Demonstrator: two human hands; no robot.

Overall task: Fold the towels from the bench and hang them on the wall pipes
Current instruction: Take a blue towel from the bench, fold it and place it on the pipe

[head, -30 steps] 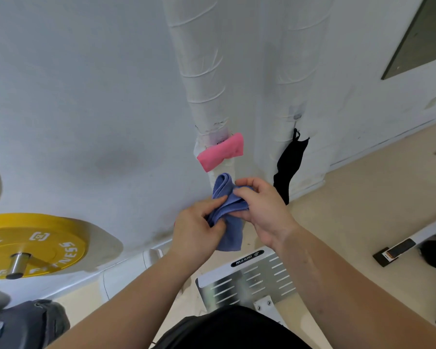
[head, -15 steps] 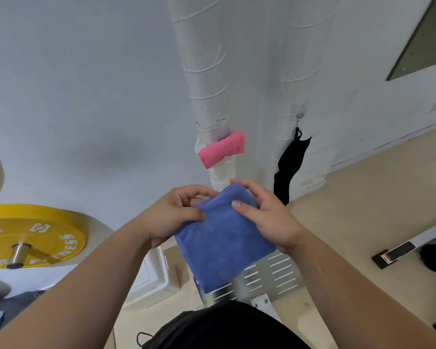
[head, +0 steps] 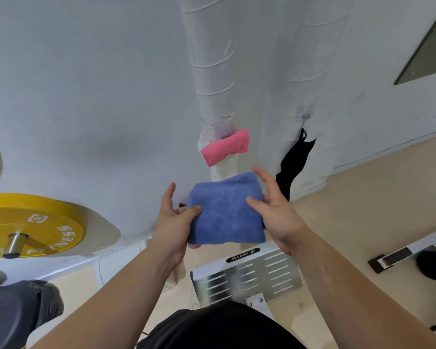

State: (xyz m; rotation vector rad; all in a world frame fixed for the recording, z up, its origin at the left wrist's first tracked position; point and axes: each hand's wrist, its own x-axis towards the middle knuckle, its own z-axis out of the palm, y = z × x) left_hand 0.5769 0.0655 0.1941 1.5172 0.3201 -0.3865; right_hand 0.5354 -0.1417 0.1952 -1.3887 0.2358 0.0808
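Observation:
A folded blue towel (head: 225, 212) is held flat between both hands in front of the wall. My left hand (head: 173, 222) pinches its left edge with the thumb on top and fingers beneath. My right hand (head: 275, 210) holds its right edge, thumb on top, fingers raised behind the far corner. A folded pink towel (head: 225, 147) hangs on the left white wrapped pipe (head: 212, 71), just above the blue one. A black cloth (head: 293, 162) hangs at the right pipe (head: 302, 71).
A yellow weight plate (head: 33, 225) on a bar sticks out at the left. A white metal machine plate (head: 247, 275) lies below my hands. A dark bag (head: 18, 311) sits at bottom left. Beige floor spreads to the right, with a bench foot (head: 393, 258).
The bunched blue towel was spread and folded into a neat square. Both hands shifted to its side edges and lifted it slightly toward the pipe.

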